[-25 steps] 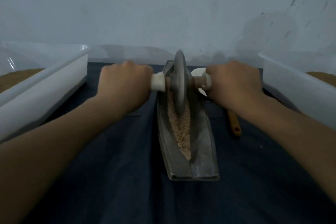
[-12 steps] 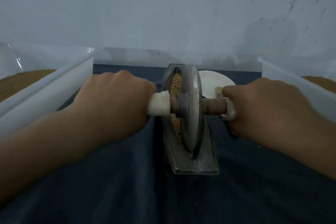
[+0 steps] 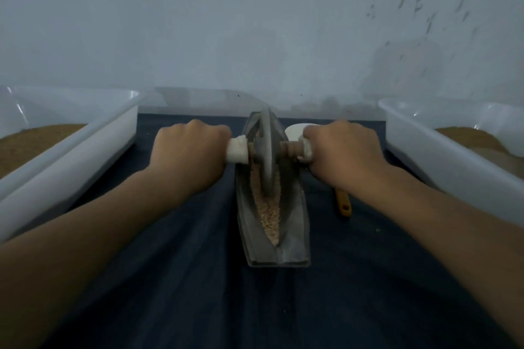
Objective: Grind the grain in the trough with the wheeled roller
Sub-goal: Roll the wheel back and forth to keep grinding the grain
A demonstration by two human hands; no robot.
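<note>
Centrally, pale crushed grain lies along the groove of the long grey trough, which runs lengthwise from the near middle of the counter towards its far edge. The roller stands upright in the trough's far half, its wheel edge down in the grain. The left hand has its fingers clenched round the white-wrapped axle end on the left. The right hand clasps the matching end on the right.

A dark blue cloth covers the counter. Just right of the trough lies an orange handle, partly hidden by the right wrist. A white dish shows behind the right hand. The left tub and the right tub, both white and holding brown meal, sit at the counter's side edges.
</note>
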